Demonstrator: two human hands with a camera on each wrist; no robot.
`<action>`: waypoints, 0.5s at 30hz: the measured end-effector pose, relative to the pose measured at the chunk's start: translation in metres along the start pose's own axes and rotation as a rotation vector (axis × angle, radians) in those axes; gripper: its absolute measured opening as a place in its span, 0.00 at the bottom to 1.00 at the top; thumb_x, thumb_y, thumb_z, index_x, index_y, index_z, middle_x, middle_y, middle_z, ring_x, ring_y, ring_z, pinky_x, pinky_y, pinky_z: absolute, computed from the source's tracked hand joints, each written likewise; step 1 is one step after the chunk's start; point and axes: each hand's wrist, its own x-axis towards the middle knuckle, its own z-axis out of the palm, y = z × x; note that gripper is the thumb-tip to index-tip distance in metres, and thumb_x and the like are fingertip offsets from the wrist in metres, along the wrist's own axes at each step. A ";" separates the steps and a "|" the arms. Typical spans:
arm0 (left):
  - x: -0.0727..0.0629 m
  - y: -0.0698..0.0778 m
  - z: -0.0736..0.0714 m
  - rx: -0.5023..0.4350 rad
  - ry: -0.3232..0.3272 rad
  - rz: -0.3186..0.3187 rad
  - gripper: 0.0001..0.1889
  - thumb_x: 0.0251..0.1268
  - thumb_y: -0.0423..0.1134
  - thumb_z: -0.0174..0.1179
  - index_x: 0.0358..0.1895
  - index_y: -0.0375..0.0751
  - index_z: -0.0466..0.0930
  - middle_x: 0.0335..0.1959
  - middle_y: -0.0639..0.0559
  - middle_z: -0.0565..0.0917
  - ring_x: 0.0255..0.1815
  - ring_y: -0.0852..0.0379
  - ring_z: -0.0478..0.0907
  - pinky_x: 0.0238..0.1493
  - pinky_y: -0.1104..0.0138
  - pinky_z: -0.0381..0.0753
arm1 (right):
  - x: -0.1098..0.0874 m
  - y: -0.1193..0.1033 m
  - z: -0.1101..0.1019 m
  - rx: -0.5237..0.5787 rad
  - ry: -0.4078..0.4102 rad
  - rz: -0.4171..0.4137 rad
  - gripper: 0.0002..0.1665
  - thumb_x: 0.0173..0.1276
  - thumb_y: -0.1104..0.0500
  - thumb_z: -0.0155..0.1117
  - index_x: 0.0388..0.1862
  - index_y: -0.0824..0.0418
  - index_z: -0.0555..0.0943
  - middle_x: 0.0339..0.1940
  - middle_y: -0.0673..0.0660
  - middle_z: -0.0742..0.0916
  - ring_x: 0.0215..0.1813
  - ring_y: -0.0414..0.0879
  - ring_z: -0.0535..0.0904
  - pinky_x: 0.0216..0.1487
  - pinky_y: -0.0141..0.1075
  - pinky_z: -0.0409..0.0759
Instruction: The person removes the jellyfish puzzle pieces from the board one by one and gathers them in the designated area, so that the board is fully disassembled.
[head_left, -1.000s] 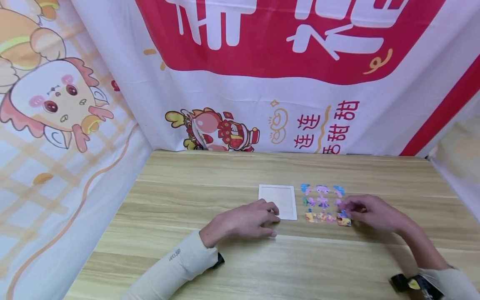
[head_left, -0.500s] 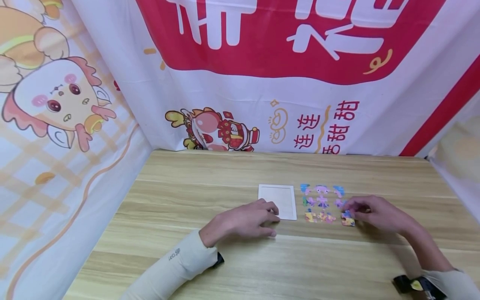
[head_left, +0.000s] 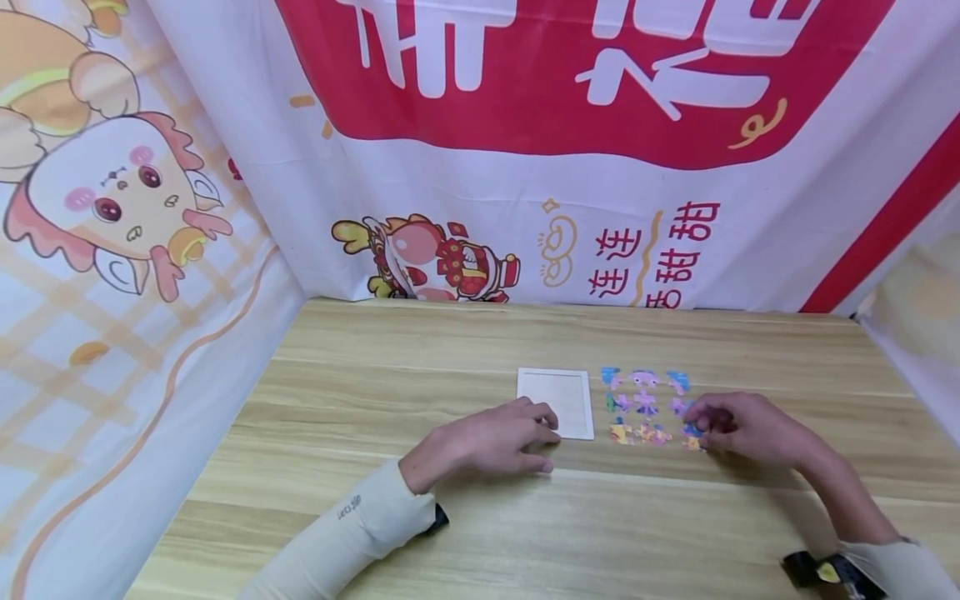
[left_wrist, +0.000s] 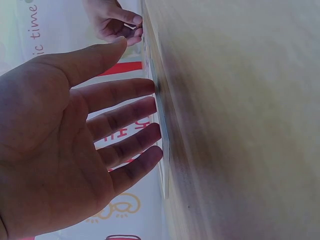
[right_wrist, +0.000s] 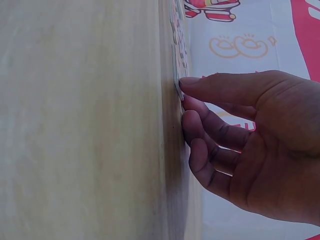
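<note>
A shallow white square puzzle frame lies on the table, with the fingertips of my left hand resting on its near edge. In the left wrist view those fingers are straight and spread, and the thumb stands off to the side. Right of the frame, several colourful jigsaw pieces lie in loose rows with gaps. My right hand holds the near-right corner puzzle piece flat on the table between curled fingers and thumb. The right wrist view shows the thumb on that piece's edge; the fingers partly hide it.
The wooden table runs back to a white and red printed cloth. A second cloth with cartoon figures hangs along the left side.
My right hand has shifted the corner puzzle piece slightly right, then slightly back left. The left hand and the frame have stayed in place.
</note>
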 end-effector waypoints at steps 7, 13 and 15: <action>0.000 -0.001 0.001 0.001 0.001 0.005 0.25 0.81 0.55 0.61 0.72 0.48 0.82 0.74 0.55 0.77 0.73 0.58 0.72 0.74 0.66 0.76 | 0.000 -0.004 0.001 -0.010 -0.010 0.026 0.12 0.68 0.66 0.75 0.50 0.58 0.88 0.37 0.48 0.86 0.38 0.33 0.76 0.36 0.30 0.79; 0.001 0.000 0.001 0.011 0.001 0.006 0.25 0.81 0.55 0.61 0.73 0.49 0.81 0.75 0.55 0.77 0.73 0.58 0.72 0.74 0.66 0.76 | -0.001 -0.005 -0.001 -0.020 -0.006 0.030 0.12 0.69 0.65 0.74 0.50 0.57 0.88 0.38 0.48 0.87 0.38 0.33 0.76 0.37 0.30 0.79; 0.001 0.000 0.001 0.020 0.002 0.009 0.25 0.81 0.55 0.61 0.73 0.49 0.81 0.75 0.55 0.77 0.74 0.58 0.72 0.75 0.66 0.76 | -0.002 -0.007 -0.001 -0.021 0.000 0.036 0.11 0.71 0.64 0.73 0.51 0.57 0.88 0.39 0.48 0.87 0.39 0.34 0.77 0.37 0.30 0.80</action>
